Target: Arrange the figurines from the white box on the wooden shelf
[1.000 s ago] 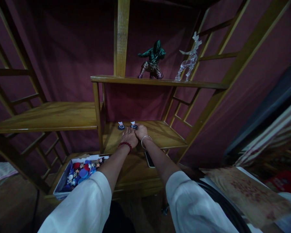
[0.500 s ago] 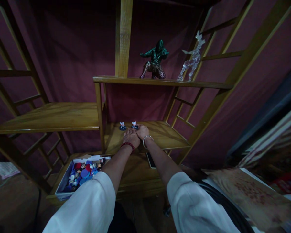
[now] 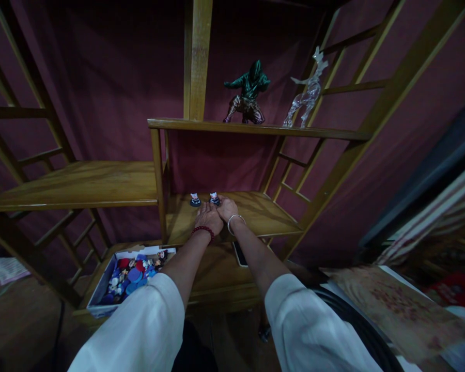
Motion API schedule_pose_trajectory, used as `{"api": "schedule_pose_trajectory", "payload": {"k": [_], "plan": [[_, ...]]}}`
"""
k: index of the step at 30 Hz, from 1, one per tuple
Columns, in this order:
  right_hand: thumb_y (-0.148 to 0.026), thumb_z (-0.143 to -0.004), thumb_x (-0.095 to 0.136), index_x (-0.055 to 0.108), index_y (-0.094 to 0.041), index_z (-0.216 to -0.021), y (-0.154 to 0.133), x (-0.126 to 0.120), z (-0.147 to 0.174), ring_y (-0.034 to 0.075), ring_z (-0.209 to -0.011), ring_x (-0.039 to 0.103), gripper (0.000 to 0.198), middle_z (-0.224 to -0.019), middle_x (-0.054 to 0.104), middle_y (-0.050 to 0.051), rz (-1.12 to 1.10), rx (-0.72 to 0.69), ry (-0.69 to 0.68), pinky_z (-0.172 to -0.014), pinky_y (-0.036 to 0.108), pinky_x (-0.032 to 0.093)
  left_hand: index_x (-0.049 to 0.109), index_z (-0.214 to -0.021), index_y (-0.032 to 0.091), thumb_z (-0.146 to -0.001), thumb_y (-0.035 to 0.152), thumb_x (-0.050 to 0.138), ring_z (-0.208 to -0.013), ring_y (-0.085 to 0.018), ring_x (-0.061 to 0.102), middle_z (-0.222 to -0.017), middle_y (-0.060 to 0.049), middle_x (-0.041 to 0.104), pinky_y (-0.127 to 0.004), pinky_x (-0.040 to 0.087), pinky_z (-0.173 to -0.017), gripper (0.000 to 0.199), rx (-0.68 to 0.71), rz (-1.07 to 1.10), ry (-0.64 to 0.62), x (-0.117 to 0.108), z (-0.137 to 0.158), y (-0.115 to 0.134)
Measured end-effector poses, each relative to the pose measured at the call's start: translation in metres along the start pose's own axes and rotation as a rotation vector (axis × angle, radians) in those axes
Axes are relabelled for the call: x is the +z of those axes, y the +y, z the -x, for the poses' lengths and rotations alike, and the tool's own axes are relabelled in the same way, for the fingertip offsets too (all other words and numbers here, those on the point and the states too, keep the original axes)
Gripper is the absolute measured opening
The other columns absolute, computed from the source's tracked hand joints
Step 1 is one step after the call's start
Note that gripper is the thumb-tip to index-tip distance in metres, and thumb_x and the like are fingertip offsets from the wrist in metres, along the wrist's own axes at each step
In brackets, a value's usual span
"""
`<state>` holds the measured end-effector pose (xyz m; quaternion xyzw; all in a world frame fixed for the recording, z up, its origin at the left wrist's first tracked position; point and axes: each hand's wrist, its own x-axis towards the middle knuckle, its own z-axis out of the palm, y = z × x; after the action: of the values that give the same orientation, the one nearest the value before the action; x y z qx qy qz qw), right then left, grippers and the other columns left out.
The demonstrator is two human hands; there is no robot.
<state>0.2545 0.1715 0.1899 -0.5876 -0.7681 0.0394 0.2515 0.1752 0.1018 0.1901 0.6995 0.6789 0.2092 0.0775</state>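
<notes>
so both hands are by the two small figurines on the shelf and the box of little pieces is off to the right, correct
Not quite: the box of little pieces is off to the left, as the head view shows. The left hand and right hand are by the two small figurines on the shelf.

Dim, cool indoor light: the upper back wall (image 3: 120, 62) sinks into shadow, while white sleeves (image 3: 135, 330) look brightest. Detail on two small figurines (image 3: 214, 198) is soft. Wide-angle distortion slants the right post (image 3: 411, 72); striped cloth (image 3: 434, 218) blurs.
</notes>
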Motion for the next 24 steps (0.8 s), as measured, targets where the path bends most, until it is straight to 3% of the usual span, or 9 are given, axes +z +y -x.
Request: {"api": "schedule_pose_trajectory", "payload": {"k": [10,24], "plan": [[-0.031,-0.074,0.055,0.056,-0.021,-0.109,0.0021,0.005,-0.0008,0.015,-0.092,0.059,0.037,-0.1,0.064,0.005,-0.071,0.018,0.036,-0.078,0.019,0.042,0.034,-0.125,0.008,-0.076,0.016,0.03,-0.126,-0.021,0.024,-0.133,-0.014,0.036,-0.037,0.019,-0.102,0.049,-0.001,0.015,0.018,-0.0012,0.0015,-0.0001],[-0.024,-0.073,0.055,0.055,-0.021,-0.111,0.0065,0.0096,-0.004,0.014,-0.094,0.057,0.038,-0.105,0.062,0.004,-0.103,0.014,0.022,-0.08,0.019,0.041,0.027,-0.13,0.004,-0.078,0.019,0.028,-0.128,-0.023,0.019,-0.137,-0.017,0.028,-0.039,0.016,-0.103,0.054,0.006,-0.015,-0.014,0.0023,-0.0003,-0.0011]]}}
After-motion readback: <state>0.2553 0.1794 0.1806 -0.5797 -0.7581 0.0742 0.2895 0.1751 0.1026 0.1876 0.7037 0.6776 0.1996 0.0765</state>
